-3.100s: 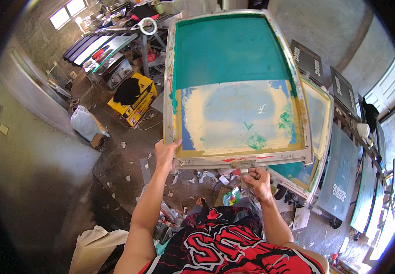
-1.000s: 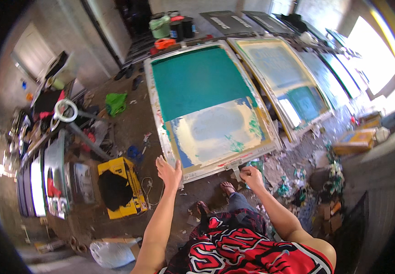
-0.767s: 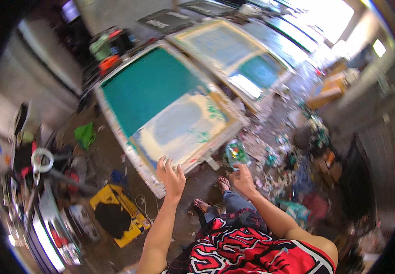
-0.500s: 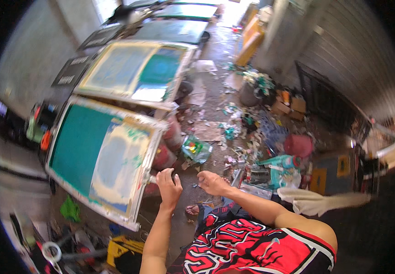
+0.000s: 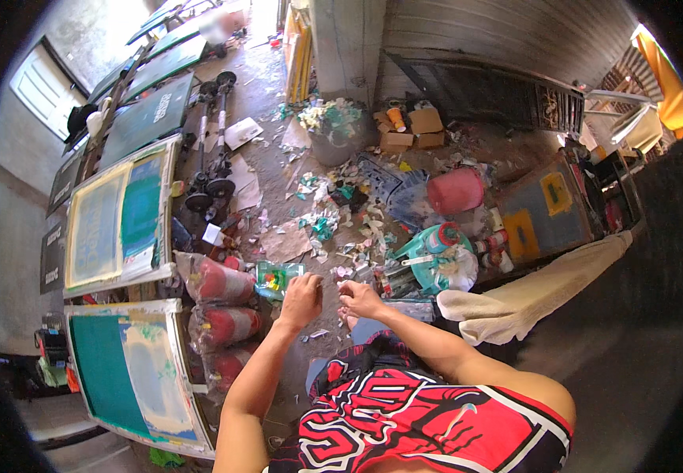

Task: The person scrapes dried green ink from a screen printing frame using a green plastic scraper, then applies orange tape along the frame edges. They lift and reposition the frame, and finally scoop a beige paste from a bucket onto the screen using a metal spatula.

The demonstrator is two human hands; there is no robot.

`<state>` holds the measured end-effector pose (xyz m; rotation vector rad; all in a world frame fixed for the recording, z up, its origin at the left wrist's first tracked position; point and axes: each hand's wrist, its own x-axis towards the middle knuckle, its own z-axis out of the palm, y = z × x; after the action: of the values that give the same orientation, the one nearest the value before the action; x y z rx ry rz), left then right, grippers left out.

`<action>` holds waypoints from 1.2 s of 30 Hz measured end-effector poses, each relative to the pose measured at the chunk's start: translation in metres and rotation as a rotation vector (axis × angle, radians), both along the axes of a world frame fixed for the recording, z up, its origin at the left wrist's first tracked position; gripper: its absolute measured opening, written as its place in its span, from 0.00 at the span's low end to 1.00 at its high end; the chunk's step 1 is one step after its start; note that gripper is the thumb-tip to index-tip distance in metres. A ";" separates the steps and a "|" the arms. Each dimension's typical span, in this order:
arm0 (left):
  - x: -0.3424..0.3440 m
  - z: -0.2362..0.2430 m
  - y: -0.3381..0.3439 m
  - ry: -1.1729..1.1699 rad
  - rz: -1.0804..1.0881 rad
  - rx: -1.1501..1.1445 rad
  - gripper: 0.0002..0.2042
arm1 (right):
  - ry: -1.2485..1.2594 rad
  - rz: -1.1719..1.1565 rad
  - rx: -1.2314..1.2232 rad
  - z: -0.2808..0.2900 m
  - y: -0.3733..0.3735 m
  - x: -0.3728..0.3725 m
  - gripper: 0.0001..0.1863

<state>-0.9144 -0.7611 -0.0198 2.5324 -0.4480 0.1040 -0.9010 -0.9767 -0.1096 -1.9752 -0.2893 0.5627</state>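
Observation:
My left hand (image 5: 302,299) is at lower centre, fingers loosely bent and apart, holding nothing visible. Just right of it, my right hand (image 5: 359,298) has loosely curled fingers, also with nothing visible in them. A green-labelled clear plastic item (image 5: 277,272) lies on the floor beyond my left hand. To the left, a screen frame (image 5: 143,366) with green and cream areas lies beside a second screen frame (image 5: 140,213). Red cylinders (image 5: 214,282) in clear wrap lie between the frames and my left hand.
Littered floor (image 5: 286,236) runs ahead, past barbell-like axles (image 5: 219,185). Dark panels (image 5: 144,118) line the left. A filled bin (image 5: 332,142), cardboard boxes (image 5: 424,126), red bucket (image 5: 456,191), teal container (image 5: 427,256) and draped cream cloth (image 5: 527,296) stand or lie around the right.
Both hands have let go of the screen frame they held earlier. The view has swung right, so the frames are now on the left, and my hands have drawn closer together.

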 end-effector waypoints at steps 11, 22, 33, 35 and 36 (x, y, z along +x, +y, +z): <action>0.083 -0.178 -0.087 0.316 -0.345 0.065 0.08 | 0.799 -0.820 0.352 -0.220 -0.147 0.060 0.22; 0.094 -0.327 -0.095 0.374 -0.211 -0.191 0.06 | 0.902 -1.276 0.780 -0.419 -0.200 0.116 0.23; 0.080 -0.299 -0.109 0.511 0.171 -0.363 0.20 | 0.669 -0.868 0.869 -0.279 -0.036 0.029 0.17; 0.085 -0.260 -0.093 0.699 0.390 -0.397 0.27 | 0.577 -0.576 0.590 -0.213 -0.007 0.015 0.12; 0.082 -0.234 -0.084 0.732 0.472 -0.534 0.25 | 0.523 -0.379 0.481 -0.183 0.004 0.019 0.12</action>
<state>-0.8326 -0.8453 -0.2537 1.9140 0.4177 -0.4546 -0.8823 -0.9730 -0.2924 -1.3148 0.2538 0.6629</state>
